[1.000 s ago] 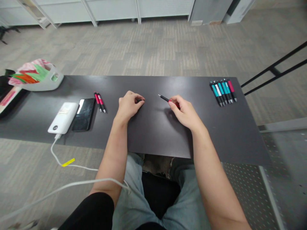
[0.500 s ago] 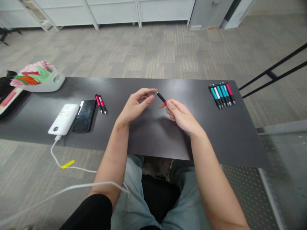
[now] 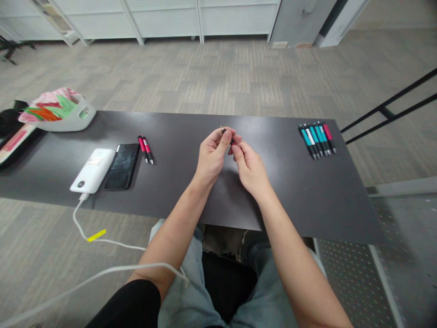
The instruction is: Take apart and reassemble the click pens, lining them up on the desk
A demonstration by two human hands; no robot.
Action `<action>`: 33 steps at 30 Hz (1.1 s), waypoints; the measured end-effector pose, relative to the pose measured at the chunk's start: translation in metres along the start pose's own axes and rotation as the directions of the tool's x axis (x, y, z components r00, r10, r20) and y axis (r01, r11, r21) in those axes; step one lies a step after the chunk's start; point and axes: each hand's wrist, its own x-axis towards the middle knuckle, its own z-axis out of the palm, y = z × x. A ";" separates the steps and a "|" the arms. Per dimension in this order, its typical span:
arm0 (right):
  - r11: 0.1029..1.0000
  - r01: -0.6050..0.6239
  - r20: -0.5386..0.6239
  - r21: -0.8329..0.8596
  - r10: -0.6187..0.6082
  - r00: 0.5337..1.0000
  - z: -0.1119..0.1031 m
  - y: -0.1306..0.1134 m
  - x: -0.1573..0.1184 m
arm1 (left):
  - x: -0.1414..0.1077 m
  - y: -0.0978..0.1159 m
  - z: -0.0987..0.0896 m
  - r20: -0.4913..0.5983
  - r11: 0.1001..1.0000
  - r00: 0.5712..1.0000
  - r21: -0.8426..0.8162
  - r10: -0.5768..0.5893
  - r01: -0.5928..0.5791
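Between both hands, over the middle of the dark table, is a red and black pen [image 3: 223, 130], mostly covered by fingers. My left hand [image 3: 213, 152] is closed on its black end, thumb pressed along it, with the small tip poking out above. Closed as well, my right hand [image 3: 249, 166] pinches the red part lower down, its fingertips almost touching the left ones. Two red and black pens [image 3: 146, 149] lie side by side to the left. At the right, a row of several pens [image 3: 317, 139] in teal, white and red lies on the table.
A black phone [image 3: 122, 166] and a white power bank [image 3: 93, 170] with a white cable [image 3: 116, 244] lie at the left. Behind them stands a white basket [image 3: 77, 119] holding colourful packaging. The table's [image 3: 290, 200] near edge runs above my lap.
My left hand has moved right and closed on the black end of the pen. The right hand still holds the red part. The view has shifted slightly.
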 end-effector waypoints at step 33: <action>0.983 0.054 -0.093 -0.173 -0.071 0.993 -0.014 0.011 0.003 | 0.003 0.006 -0.005 -0.114 0.995 0.992 0.078 -0.059 0.068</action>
